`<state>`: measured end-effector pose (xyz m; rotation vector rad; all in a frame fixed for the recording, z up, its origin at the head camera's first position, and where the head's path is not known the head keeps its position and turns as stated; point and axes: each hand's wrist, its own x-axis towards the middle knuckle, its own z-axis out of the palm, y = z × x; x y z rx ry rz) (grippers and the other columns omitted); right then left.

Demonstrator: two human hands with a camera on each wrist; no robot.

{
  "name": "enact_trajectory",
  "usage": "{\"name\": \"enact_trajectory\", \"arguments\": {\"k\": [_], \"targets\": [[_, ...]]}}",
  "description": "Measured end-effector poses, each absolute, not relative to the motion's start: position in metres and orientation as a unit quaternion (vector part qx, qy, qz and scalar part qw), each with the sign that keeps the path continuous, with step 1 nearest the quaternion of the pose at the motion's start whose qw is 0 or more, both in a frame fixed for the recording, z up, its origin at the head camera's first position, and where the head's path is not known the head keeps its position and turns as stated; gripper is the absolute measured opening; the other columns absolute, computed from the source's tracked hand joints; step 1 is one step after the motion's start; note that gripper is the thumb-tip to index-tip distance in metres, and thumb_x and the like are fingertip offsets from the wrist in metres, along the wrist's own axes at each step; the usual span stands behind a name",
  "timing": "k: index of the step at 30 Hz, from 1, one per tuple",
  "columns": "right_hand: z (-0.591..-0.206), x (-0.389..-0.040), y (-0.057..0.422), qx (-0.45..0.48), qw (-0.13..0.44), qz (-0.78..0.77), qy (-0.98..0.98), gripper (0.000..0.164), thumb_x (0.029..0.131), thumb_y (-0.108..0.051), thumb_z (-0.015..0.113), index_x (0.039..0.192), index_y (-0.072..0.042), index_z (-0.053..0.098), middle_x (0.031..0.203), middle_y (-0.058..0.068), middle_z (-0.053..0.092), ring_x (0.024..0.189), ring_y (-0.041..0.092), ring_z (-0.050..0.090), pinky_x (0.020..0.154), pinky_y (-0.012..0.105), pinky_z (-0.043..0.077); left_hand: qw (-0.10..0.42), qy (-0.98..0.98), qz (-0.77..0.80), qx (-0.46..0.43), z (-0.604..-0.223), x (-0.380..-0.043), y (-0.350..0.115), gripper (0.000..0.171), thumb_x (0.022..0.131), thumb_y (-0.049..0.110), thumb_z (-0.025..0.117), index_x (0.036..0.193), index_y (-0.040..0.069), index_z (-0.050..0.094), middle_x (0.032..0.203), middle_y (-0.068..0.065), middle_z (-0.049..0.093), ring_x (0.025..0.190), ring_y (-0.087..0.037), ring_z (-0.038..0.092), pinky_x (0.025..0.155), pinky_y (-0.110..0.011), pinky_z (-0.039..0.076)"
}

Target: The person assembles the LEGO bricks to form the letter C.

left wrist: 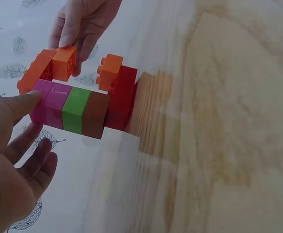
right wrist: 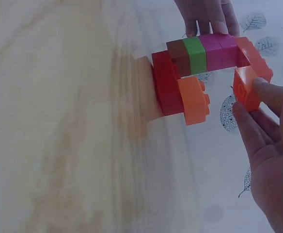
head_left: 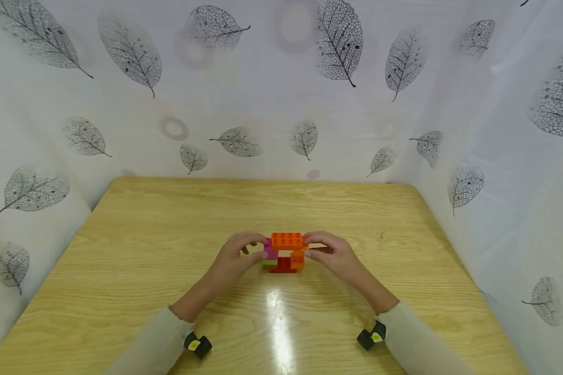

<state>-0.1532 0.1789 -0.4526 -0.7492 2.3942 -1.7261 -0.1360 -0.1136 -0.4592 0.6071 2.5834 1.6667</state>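
A toy-brick frame stands on the table, its red brick at the bottom. On one end of the red brick rise a brown brick, a green brick and two pink bricks. A long orange brick spans the top, with a small orange brick under its right end. Below that, a gap separates it from another orange brick on the red one. My left hand pinches the upper pink brick between thumb and fingers. The small orange brick is pinched by my right hand.
The wooden table reaches back to a white curtain printed with grey leaves, which also hangs along both sides. Black wrist cameras sit at the left cuff and the right cuff. Light glares off the tabletop in front of the bricks.
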Motion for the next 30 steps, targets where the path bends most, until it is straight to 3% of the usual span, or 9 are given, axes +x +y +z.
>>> {"name": "enact_trajectory", "arguments": {"k": [5,12,20,30], "targets": [[-0.450,-0.169,0.175,-0.210,0.062,-0.561,0.798,0.027,0.095,-0.020,0.072,0.120,-0.010,0.070,0.130,0.009,0.065,0.114,0.023,0.065,0.090,0.027,0.056,0.025,0.805,0.569,0.167,-0.461,-0.150,-0.111,0.026,0.097,0.031,0.069,0.123,0.024,0.067,0.126,0.004,0.063,0.112,-0.020,0.060,0.094,-0.038,0.052],[-0.453,-0.192,0.174,-0.192,0.104,-0.583,0.783,0.036,0.095,-0.016,0.072,0.128,-0.006,0.064,0.133,0.015,0.062,0.123,0.033,0.061,0.095,0.032,0.055,0.054,0.785,0.604,0.131,-0.467,-0.171,-0.109,0.031,0.097,0.029,0.069,0.127,0.021,0.067,0.130,0.000,0.065,0.114,-0.022,0.064,0.096,-0.040,0.054],[-0.465,-0.209,0.172,-0.175,0.105,-0.555,0.806,0.041,0.095,-0.026,0.071,0.132,-0.010,0.064,0.133,0.011,0.063,0.124,0.029,0.060,0.098,0.040,0.054,0.070,0.779,0.615,0.100,-0.478,-0.190,-0.108,0.034,0.098,0.028,0.068,0.129,0.016,0.066,0.133,-0.006,0.063,0.111,-0.025,0.064,0.096,-0.043,0.053],[-0.475,-0.217,0.168,-0.105,0.129,-0.534,0.829,0.035,0.095,-0.022,0.072,0.128,-0.011,0.068,0.130,0.009,0.066,0.119,0.026,0.060,0.104,0.045,0.048,0.127,0.783,0.604,0.075,-0.491,-0.202,-0.106,0.031,0.100,0.028,0.064,0.129,0.016,0.067,0.128,-0.003,0.065,0.118,-0.022,0.059,0.100,-0.040,0.051]]}}
